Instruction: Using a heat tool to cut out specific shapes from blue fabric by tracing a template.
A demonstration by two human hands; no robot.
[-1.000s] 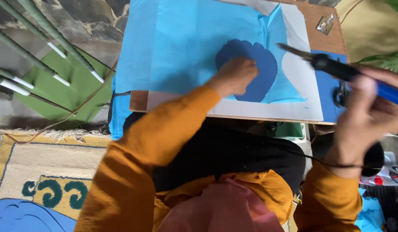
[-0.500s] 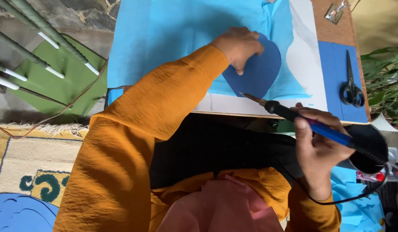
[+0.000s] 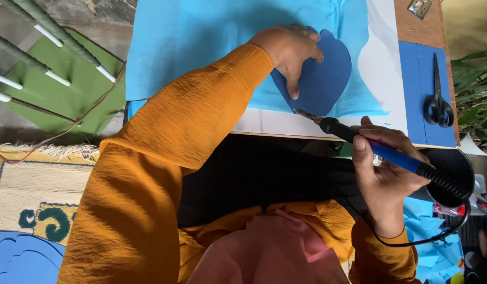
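Compared with a second ago: right hand (image 3: 382, 176) brought down from high at the far right edge of the table (image 3: 419, 31) to its near edge; left hand (image 3: 290, 52) shifted slightly over the dark blue fabric shape (image 3: 327, 79); judged as tool now brought to the work, tip not yet on the dark shape.

Right hand: fingers clenched round the blue handle of the soldering iron (image 3: 380, 150); black cord trailing below the wrist.

Iron: long axis slanted, handle low to the right, metal tip pointing up and left at the lower rim of the dark blue shape; tip over the white sheet (image 3: 380, 79), just beside that rim; contact cannot be told.

Left hand: fingers spread flat, pressing the dark shape onto the light blue cloth (image 3: 201, 47); grasping nothing.

Black scissors (image 3: 438, 102) lying untouched on a blue strip at the right edge.
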